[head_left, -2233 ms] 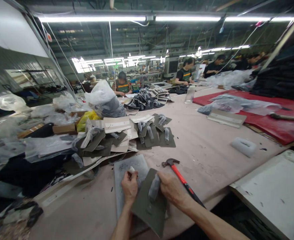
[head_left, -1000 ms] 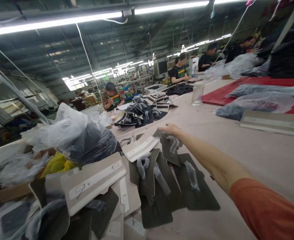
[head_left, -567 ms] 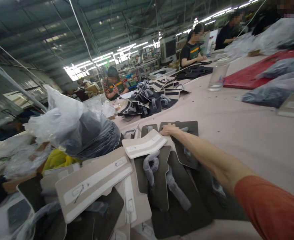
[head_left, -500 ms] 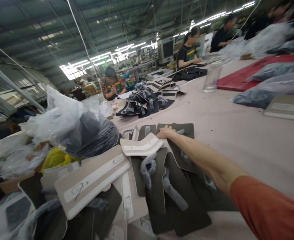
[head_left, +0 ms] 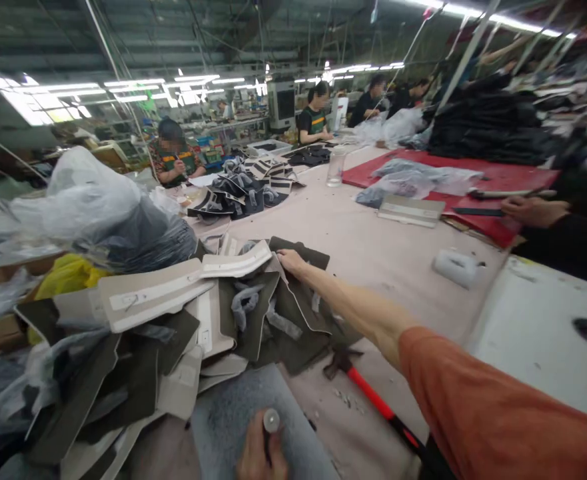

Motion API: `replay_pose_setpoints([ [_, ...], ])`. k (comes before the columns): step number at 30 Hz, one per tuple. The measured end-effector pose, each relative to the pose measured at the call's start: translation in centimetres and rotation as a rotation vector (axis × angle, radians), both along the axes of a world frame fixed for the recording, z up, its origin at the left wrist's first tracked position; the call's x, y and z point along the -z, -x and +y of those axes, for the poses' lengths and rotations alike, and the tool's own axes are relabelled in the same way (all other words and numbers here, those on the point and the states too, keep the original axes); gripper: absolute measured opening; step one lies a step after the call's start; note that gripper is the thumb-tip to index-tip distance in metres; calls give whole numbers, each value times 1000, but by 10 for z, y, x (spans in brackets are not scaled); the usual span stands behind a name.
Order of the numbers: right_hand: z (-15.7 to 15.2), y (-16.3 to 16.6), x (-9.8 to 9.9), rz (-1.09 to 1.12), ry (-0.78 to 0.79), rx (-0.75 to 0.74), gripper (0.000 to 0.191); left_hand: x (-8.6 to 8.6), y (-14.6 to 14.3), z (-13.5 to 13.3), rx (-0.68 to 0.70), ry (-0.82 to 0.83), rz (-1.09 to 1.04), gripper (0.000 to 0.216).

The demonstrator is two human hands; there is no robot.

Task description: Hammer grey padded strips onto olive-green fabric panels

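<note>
My right hand, at the end of an orange-sleeved arm, is closed on the edge of a dark fabric panel in the pile. Pale panels with white strips lie beside it, and pieces wrapped in clear plastic sit on the dark ones. At the bottom, my left hand is wrapped round a metal punch, seen from its round top end. The punch stands over a grey slab; its lower tip is hidden. To the right of the slab lies a hammer with a red and black handle.
A plastic-bagged bundle stands at the left. Farther back are a heap of strap-like pieces, a clear jar and a red board. A co-worker's hand holds a dark strip at the right. Other people sit beyond.
The view has swung right and down, bringing the slab, the hammer and my left hand with the punch into sight. My right hand stays at the pile, where the panels now look bunched.
</note>
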State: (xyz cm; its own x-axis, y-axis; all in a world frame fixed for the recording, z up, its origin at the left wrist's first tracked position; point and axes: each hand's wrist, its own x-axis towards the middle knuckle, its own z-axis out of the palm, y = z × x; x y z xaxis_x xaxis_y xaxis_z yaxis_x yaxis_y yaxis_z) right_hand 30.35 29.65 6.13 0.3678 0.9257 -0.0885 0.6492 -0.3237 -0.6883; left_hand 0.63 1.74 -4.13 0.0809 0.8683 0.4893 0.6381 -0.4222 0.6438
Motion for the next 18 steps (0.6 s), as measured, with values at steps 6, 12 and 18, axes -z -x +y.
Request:
replay_pose_setpoints([
  [6, -106, -69, -20, -73, -60, 119, 27, 1, 7, 11, 78, -212, 142, 27],
  [12, -192, -45, 22, -77, 74, 173, 28, -3, 6, 10, 59, -227, 158, 29],
  [18, -210, -32, -3, -167, 11, 317, 17, 0, 8, 11, 48, -164, 86, 27],
])
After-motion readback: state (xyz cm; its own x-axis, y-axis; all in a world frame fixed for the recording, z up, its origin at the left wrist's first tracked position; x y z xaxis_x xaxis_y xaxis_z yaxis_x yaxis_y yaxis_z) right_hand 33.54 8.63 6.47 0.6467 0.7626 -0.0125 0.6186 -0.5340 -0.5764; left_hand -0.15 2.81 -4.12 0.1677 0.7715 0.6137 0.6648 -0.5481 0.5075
